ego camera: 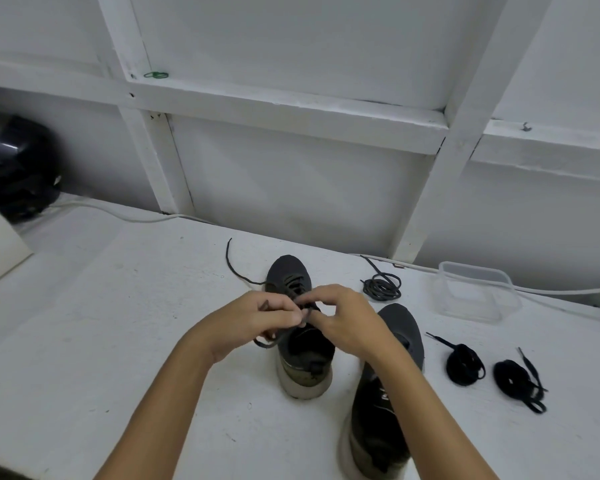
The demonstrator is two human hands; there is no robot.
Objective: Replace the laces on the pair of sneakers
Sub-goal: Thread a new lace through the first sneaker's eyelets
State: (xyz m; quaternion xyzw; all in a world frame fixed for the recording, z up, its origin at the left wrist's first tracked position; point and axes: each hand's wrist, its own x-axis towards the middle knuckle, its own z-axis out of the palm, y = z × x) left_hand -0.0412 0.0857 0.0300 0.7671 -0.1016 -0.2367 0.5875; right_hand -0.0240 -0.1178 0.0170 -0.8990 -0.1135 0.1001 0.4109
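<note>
1. Left hand (257,315): fingers curled, pinching the dark grey lace (239,273) over the tongue of the dark grey knit sneaker with pale sole (300,358).
2. Right hand (340,315): fingers curled, pinching the same lace just beside the left fingers; exact contact point hidden by the knuckles.
3. Laced sneaker: upright at table centre, toe toward the wall, heel toward the camera. Eyelet area largely blocked by both hands. One free lace end trailing across the table to the left of the toe.
4. Second dark grey sneaker (388,386): just to the right, nearer the camera, partly covered by the right forearm; lacing cannot be judged.
5. Loose coil of dark grey lace (381,288): on the white table (118,341) beyond the second sneaker.
6. Two bundled black laces (465,365) (518,379): side by side, right of the second sneaker.
7. Clear plastic container (475,292): far right, near the wall.
8. White cable (125,216) along the table's back edge; black helmet-like object (18,168) at far left; green rubber bands (156,75) on the white wall ledge.
</note>
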